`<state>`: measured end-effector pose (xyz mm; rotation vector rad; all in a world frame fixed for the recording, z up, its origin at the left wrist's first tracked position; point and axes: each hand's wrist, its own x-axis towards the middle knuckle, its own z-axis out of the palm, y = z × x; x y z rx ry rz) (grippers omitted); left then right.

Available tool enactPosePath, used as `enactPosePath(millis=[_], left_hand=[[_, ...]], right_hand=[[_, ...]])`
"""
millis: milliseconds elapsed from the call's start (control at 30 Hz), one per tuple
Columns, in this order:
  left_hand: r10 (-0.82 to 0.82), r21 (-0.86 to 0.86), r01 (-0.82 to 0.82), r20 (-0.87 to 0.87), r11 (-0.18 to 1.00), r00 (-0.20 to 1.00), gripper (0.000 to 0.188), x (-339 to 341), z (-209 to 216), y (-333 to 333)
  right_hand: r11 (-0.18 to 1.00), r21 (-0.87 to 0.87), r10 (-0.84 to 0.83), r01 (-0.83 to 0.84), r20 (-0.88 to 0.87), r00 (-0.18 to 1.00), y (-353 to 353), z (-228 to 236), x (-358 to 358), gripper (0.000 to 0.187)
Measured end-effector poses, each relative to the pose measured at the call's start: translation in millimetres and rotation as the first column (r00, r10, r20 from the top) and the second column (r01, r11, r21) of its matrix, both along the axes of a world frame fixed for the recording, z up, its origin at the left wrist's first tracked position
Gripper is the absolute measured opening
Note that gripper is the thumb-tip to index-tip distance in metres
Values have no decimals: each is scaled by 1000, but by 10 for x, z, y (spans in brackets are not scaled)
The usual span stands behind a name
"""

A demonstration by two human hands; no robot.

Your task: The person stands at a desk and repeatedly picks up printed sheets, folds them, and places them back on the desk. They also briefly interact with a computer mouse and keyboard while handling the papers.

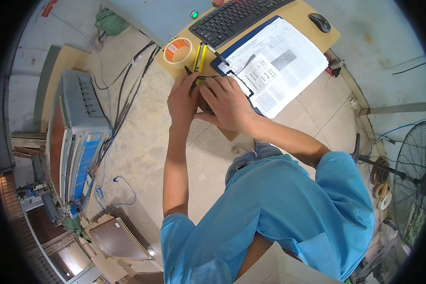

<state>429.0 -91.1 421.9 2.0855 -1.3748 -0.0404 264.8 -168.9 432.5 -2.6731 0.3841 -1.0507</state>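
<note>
At the tan wooden desk (333, 38), the left hand (182, 102) and right hand (230, 104) curl narrowly, apparently pinching a thin black curved item (206, 76) beside a slim yellow-and-black tool (202, 59); likely an adjusting step, next needing steadiness

The tan desk (299, 12) carries a black keyboard (241, 21), a black mouse (320, 22) and a tape roll (190, 57); a blue clipboard (235, 45) bearing papers (296, 54) lies beside the keyboard.

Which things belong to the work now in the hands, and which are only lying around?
Likely in the work: dark item at left hand and right hand; perhaps yellow tool.

Likely lying about: tape roll, keyboard, mouse, clipped papers.
</note>
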Motion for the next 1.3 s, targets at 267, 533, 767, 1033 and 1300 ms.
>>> enactPosePath(millis=[267, 533, 767, 1033, 1300], left_hand=[[51, -163, -97, -269, 982, 962, 26, -760, 193, 91], [-66, 295, -34, 321, 955, 945, 44, -848, 322, -717], [74, 629, -120, 99, 768, 992, 67, -892, 458, -866], [118, 594, -133, 64, 794, 991, 66, -1005, 481, -866], [175, 565, -163, 32, 809, 984, 47, -1046, 554, -871]], right_hand=[[766, 459, -477, 450, -63, 876, -689, 224, -820, 59], [675, 647, -184, 356, -320, 929, -985, 116, -839, 59], [449, 864, 24, 229, -268, 963, -1097, 74, -838, 44], [486, 864, 116, 132, -214, 970, -1230, 16, -871, 28], [306, 950, 92, -60, 33, 995, -1397, -93, -956, 26]])
